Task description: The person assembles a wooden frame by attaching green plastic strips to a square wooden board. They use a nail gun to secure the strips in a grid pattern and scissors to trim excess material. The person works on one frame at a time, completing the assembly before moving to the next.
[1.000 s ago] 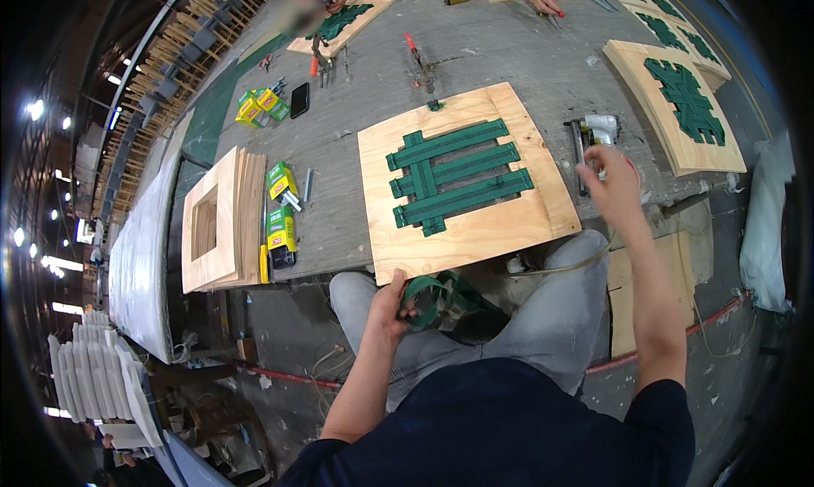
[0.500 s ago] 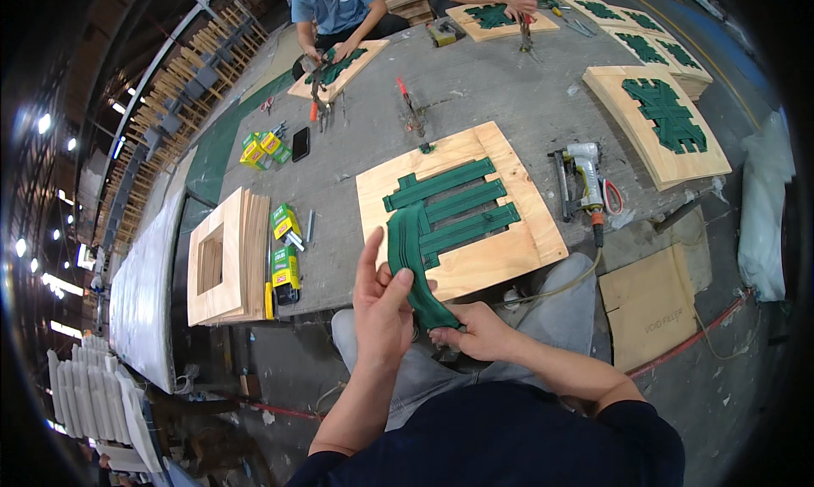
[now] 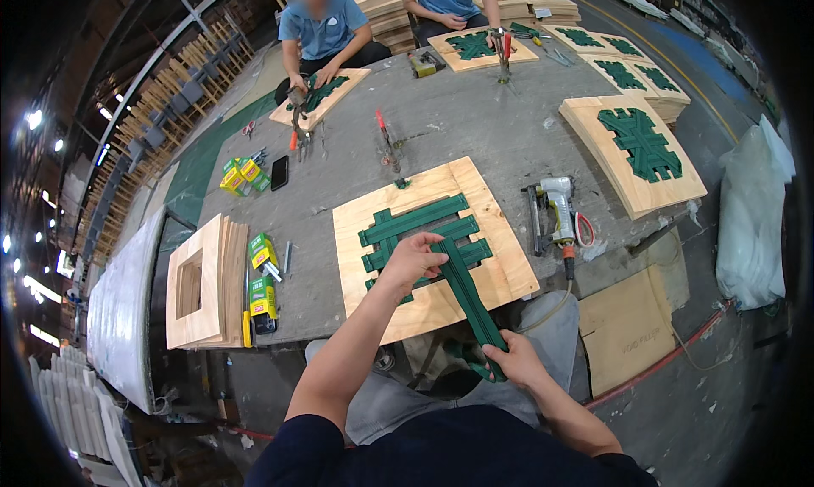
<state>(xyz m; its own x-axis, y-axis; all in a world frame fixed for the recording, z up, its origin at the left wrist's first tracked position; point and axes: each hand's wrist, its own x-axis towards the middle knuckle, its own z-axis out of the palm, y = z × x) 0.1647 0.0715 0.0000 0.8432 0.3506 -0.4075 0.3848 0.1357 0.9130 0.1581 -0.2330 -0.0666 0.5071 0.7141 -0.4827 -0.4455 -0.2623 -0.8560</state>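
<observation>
A green webbing strap (image 3: 468,296) is stretched between my two hands over the near side of a plywood frame (image 3: 502,275). My left hand (image 3: 409,262) pinches its upper end above the frame's opening. Lower down, beyond the near edge of the frame, my right hand (image 3: 515,360) grips the strap, and a loose length loops below it. Other green straps (image 3: 415,219) lie across the opening: three run side by side, with one crossing them at the left. My left hand hides part of that crossing strap.
A staple gun (image 3: 557,207) with a hose and red-handled scissors (image 3: 584,230) lie right of the frame. At left are stacked plywood frames (image 3: 197,279), yellow-green boxes (image 3: 262,296) and a phone (image 3: 280,172). Webbed frames (image 3: 632,152) stand at right. Two co-workers sit across the table.
My left hand has moved right and up, carrying the strap's end across the frame. My right hand has shifted lower right, and the strap is now straighter. The camera view has shifted slightly.
</observation>
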